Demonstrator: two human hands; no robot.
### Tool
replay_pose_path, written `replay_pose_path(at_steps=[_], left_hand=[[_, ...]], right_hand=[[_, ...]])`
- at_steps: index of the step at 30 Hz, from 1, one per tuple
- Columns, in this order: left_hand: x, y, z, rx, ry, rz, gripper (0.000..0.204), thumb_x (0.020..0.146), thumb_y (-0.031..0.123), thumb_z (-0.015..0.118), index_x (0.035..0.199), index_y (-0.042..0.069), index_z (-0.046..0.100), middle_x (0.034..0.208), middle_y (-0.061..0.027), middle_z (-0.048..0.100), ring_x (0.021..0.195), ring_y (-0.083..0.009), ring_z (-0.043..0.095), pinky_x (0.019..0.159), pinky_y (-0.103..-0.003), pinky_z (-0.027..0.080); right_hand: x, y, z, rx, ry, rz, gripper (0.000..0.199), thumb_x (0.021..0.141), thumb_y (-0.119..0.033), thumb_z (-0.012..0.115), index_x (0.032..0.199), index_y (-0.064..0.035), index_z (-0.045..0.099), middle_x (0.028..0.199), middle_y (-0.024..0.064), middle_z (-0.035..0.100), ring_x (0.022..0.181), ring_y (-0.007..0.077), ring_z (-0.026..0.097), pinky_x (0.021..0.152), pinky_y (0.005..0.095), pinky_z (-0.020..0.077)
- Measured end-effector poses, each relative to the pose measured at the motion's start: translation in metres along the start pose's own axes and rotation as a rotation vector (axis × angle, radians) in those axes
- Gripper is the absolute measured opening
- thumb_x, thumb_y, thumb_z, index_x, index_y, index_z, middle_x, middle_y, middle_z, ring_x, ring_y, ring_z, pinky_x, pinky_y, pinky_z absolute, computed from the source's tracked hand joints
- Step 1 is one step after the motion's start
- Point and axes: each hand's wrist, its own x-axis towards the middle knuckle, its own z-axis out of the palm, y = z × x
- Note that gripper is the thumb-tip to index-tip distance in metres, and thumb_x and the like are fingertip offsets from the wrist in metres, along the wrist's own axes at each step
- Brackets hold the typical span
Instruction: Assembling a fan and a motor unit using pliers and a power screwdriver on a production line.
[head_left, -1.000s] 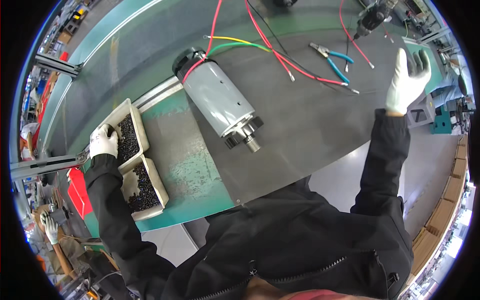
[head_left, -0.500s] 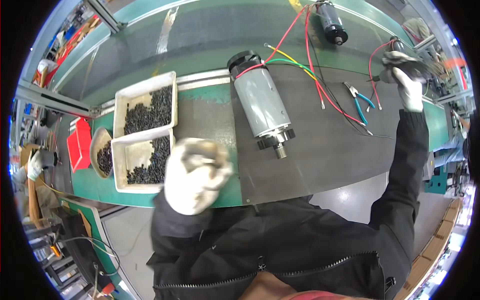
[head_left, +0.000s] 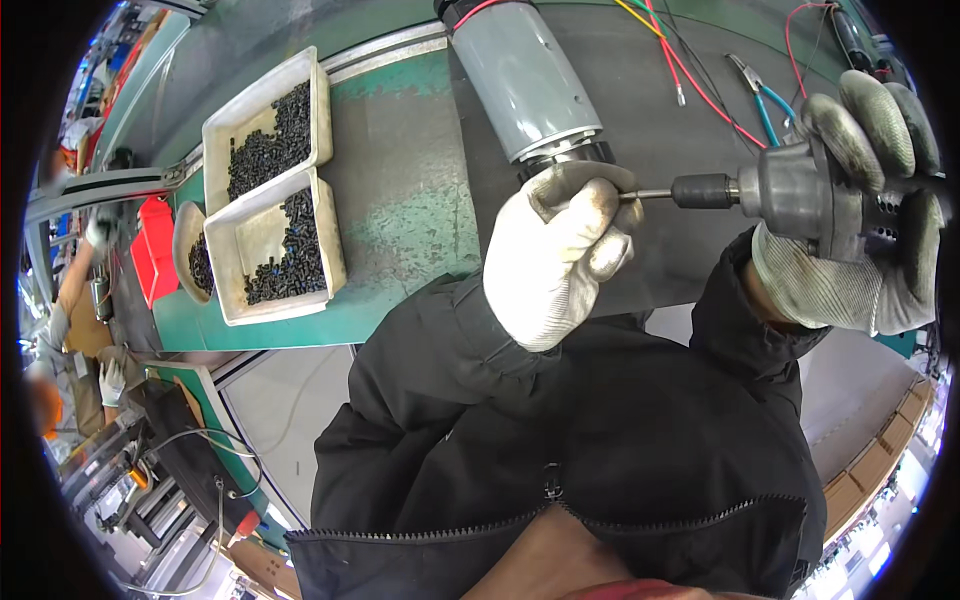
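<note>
My right hand point(head_left: 825, 285), in a grey-white glove, wraps round a dark power screwdriver point(head_left: 785, 192) at the right. Its thin bit points left. My gloved left hand point(head_left: 550, 260) is closed, thumb and fingertips pinched at the tip of the bit. Whatever small thing those fingers hold is hidden. Just beyond my left hand lies a grey cylindrical motor point(head_left: 530, 85) with black ends, its near end partly covered by the hand.
Two off-white trays point(head_left: 337, 240) of small black parts stand at the left, beside a shallow dish point(head_left: 186, 235) and a red bin point(head_left: 152, 255). Blue-handled pliers point(head_left: 766, 110) and red wires point(head_left: 715, 100) lie behind the screwdriver. Another gloved person point(head_left: 112, 380) works at far left.
My right hand has brought the screwdriver from the far right in toward the middle. My left hand has moved right from beside the trays to the bit's tip. The view has shifted too.
</note>
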Motion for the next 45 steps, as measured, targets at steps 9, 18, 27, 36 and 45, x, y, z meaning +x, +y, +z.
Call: replay_pose_path(at_steps=[9, 18, 27, 36, 45], left_hand=[[-0.019, -0.007, 0.003, 0.02, 0.149, -0.099, 0.031, 0.09, 0.026, 0.067, 0.101, -0.001, 0.056, 0.086, -0.0066, 0.058, 0.048, -0.0044, 0.035, 0.053, -0.023, 0.036], [-0.016, -0.023, -0.026, -0.04, 0.264, -0.189, 0.036, 0.091, 0.026, 0.06, 0.121, 0.011, 0.046, 0.097, -0.0044, 0.055, 0.075, -0.0151, 0.054, 0.065, -0.026, 0.045], [-0.014, -0.022, -0.034, -0.603, 0.198, -0.232, 0.027, 0.102, 0.029, 0.046, 0.114, 0.005, 0.05, 0.1, -0.0116, 0.06, 0.075, -0.0148, 0.055, 0.064, -0.029, 0.044], [-0.012, -0.027, -0.049, -0.443, 0.034, -0.091, 0.038, 0.101, 0.033, 0.044, 0.124, 0.004, 0.051, 0.103, -0.0129, 0.057, 0.059, -0.007, 0.039, 0.061, -0.025, 0.04], [-0.012, -0.024, -0.046, -0.38, 0.164, -0.115, 0.037, 0.103, 0.034, 0.039, 0.12, 0.004, 0.053, 0.098, -0.0119, 0.058, 0.053, -0.0058, 0.034, 0.053, -0.024, 0.037]], right_hand=[[-0.015, -0.001, -0.008, 0.189, -0.048, 0.346, 0.032, 0.064, -0.008, 0.064, 0.092, -0.0045, 0.049, 0.092, 0.0048, 0.045, 0.085, 0.0159, 0.044, 0.073, 0.0276, 0.0411], [-0.015, 0.007, -0.025, 0.003, -0.022, 0.265, 0.033, 0.07, -0.009, 0.057, 0.1, -0.0028, 0.045, 0.091, 0.0042, 0.043, 0.084, 0.0149, 0.04, 0.071, 0.0276, 0.0376], [-0.007, 0.024, -0.042, -0.203, 0.031, 0.145, 0.046, 0.083, -0.016, 0.052, 0.12, 0.01, 0.045, 0.114, 0.0214, 0.049, 0.094, 0.0254, 0.044, 0.079, 0.0364, 0.0423], [-0.014, 0.056, -0.02, 0.204, -0.031, 0.32, 0.036, 0.09, -0.014, 0.048, 0.121, 0.0033, 0.047, 0.111, 0.0187, 0.054, 0.098, 0.0298, 0.052, 0.086, 0.0463, 0.0466], [-0.016, 0.056, -0.022, 0.183, -0.009, 0.294, 0.033, 0.091, -0.014, 0.048, 0.12, 0.0019, 0.048, 0.109, 0.0171, 0.056, 0.099, 0.0299, 0.052, 0.087, 0.047, 0.0462]])
